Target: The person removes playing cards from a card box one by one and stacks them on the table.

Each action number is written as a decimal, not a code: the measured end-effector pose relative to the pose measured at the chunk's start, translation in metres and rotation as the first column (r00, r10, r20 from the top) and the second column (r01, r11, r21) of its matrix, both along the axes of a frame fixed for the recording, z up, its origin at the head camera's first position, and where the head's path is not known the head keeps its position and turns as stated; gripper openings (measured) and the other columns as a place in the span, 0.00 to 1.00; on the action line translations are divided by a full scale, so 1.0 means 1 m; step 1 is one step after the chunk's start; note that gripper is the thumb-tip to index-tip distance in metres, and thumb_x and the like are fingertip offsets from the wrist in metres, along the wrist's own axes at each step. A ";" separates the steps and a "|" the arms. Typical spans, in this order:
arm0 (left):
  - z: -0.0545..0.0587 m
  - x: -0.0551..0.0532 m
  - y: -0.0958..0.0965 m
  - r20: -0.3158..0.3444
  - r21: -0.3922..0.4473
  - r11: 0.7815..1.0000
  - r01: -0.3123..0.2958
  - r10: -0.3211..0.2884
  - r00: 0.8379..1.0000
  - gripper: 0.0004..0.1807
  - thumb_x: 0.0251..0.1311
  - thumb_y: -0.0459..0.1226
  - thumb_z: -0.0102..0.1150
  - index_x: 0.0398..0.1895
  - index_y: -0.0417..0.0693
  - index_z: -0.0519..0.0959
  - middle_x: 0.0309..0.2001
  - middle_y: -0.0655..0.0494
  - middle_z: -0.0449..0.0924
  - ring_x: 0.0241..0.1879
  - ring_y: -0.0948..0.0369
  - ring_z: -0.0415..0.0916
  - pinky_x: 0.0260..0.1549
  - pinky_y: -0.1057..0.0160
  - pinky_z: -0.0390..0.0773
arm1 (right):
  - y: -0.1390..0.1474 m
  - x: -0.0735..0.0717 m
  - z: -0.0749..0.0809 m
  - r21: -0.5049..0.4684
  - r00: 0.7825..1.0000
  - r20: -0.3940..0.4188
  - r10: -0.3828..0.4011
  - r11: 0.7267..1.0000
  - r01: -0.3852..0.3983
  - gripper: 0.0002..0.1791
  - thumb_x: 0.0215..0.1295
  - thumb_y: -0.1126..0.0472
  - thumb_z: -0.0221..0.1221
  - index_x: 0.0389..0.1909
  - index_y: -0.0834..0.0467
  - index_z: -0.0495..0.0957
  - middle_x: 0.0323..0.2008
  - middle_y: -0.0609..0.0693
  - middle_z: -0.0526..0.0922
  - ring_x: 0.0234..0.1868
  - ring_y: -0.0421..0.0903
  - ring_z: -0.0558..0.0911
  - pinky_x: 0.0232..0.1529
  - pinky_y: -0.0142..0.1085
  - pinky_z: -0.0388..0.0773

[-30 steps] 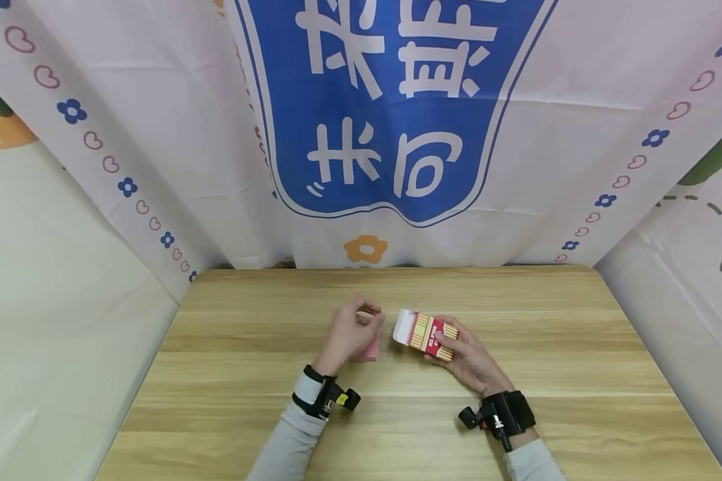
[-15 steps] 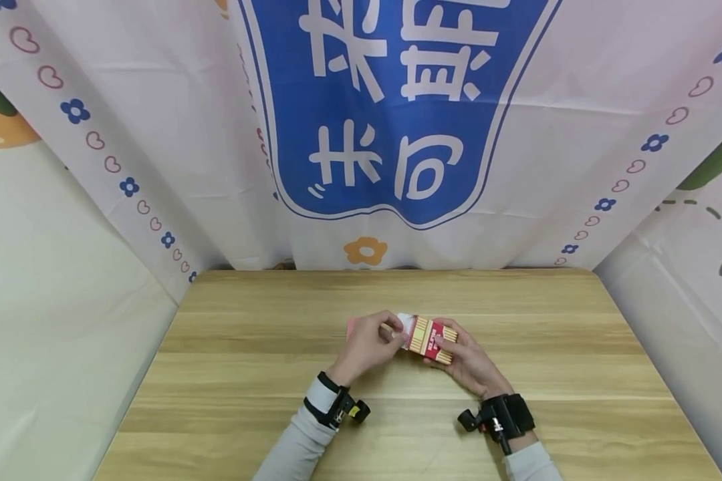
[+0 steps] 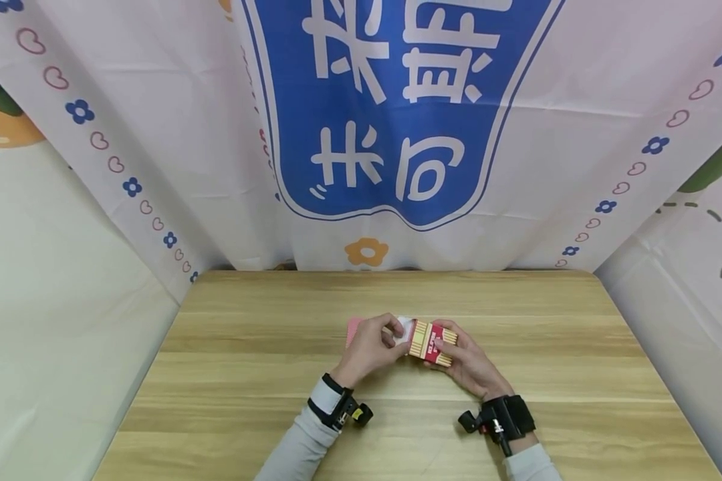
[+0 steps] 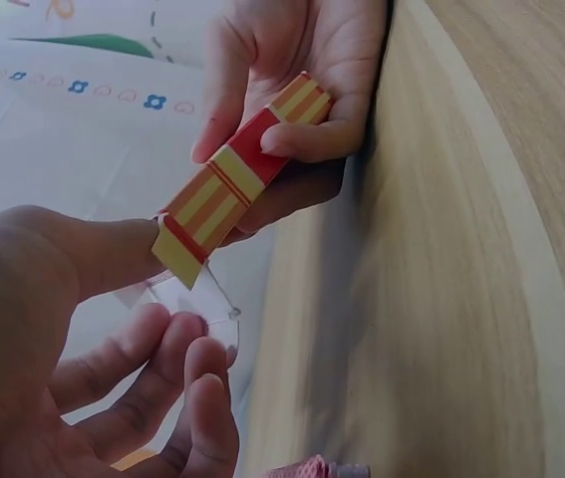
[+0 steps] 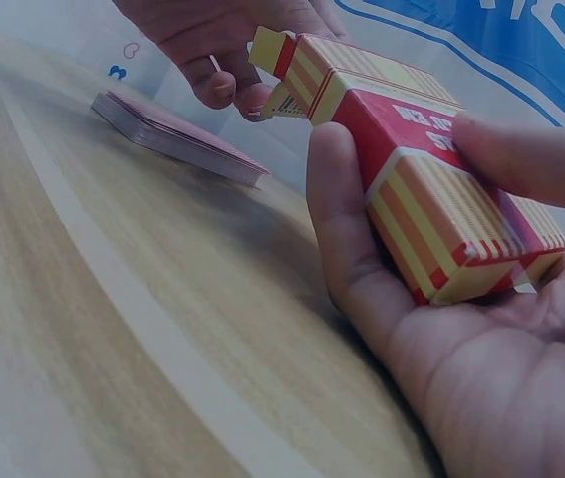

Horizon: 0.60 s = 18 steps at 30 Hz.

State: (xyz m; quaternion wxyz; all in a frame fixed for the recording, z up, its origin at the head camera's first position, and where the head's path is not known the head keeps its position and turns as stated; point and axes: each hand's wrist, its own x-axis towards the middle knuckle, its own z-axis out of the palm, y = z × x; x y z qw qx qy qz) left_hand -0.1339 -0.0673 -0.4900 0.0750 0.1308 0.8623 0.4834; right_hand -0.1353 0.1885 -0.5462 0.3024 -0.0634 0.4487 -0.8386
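Note:
My right hand point(image 3: 474, 367) grips a small red-and-yellow striped playing card box point(image 3: 432, 341), tilted above the table. The thumb lies across its printed red band in the right wrist view. At the box's opened left end, my left hand point(image 3: 370, 347) has its thumb and fingertips around the white inner flap point(image 4: 194, 299). Its thumb tip meets the yellow side tab point(image 4: 177, 254) in the left wrist view, and the other fingers curl below. A pink-backed deck of playing cards point(image 5: 177, 139) lies stacked on the table, partly hidden behind the left hand in the head view.
The wooden table point(image 3: 247, 374) runs under both hands. A white cloth with a blue printed panel point(image 3: 397, 133) hangs along its far edge, and pale cloths flank both sides. Each wrist carries a strapped camera point(image 3: 499, 422).
My left hand has moved right from the card deck to the box's open end, and its fingers now touch the flap. The right hand has kept hold of the box almost in place.

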 end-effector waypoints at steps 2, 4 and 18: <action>-0.001 0.000 0.000 -0.006 -0.004 1.000 -0.012 0.012 1.000 0.11 0.62 0.37 0.77 0.41 0.46 0.82 0.40 0.54 0.86 0.34 0.66 0.83 0.32 0.68 0.83 | 0.000 0.000 0.000 -0.001 1.000 -0.001 0.001 1.000 -0.001 0.31 0.84 0.67 0.47 0.82 0.57 0.49 0.73 0.58 0.62 0.65 0.53 0.80 0.61 0.43 0.84; -0.002 0.000 0.000 -0.009 -0.008 1.000 -0.024 0.024 1.000 0.11 0.62 0.38 0.76 0.40 0.47 0.83 0.40 0.55 0.86 0.34 0.66 0.83 0.33 0.68 0.83 | -0.001 0.000 0.000 -0.001 1.000 0.001 0.000 1.000 0.000 0.32 0.84 0.68 0.47 0.82 0.57 0.49 0.73 0.58 0.62 0.65 0.53 0.80 0.62 0.43 0.84; 0.002 0.000 -0.002 0.003 -0.077 0.997 -0.010 0.010 1.000 0.03 0.69 0.38 0.70 0.39 0.50 0.88 0.34 0.60 0.88 0.31 0.68 0.82 0.31 0.67 0.82 | -0.002 0.002 0.001 0.028 0.996 0.048 -0.069 0.997 0.068 0.27 0.84 0.65 0.51 0.77 0.51 0.60 0.72 0.58 0.63 0.65 0.53 0.80 0.60 0.43 0.85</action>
